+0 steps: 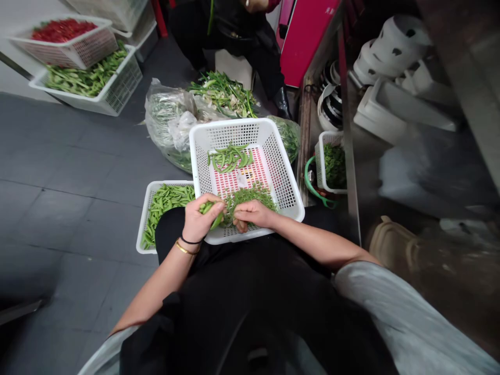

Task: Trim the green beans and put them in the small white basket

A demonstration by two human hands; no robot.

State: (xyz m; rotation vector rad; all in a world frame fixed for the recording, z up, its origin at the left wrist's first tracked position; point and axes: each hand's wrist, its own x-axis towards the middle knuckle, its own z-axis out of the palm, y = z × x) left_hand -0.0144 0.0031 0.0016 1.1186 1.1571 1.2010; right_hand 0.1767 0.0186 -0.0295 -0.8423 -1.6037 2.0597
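Note:
A white plastic basket (pixel 196 172) with a perforated floor rests across my lap. My left hand (pixel 195 217) is closed round several green pea pods (pixel 205 208) over its near left corner. Just to the right, my right hand (pixel 253 212) is closed, thumb and fingers pressed together; what it pinches, if anything, is hidden. Beneath and behind it lies a heap of thin green trimmings (pixel 255 195). Farther back in the basket is a small pile of pea pods (pixel 230 158). A lower white basket (pixel 141 229) full of pods (pixel 166 203) stands by my left knee.
Beyond the basket are a clear plastic bag (pixel 166 122) of greens and a heap of green stalks (pixel 224 94). Another person (pixel 234 31) sits there. Stacked crates (pixel 117 94) stand far left. A metal shelf (pixel 353 198) with white containers (pixel 394 104) borders the right.

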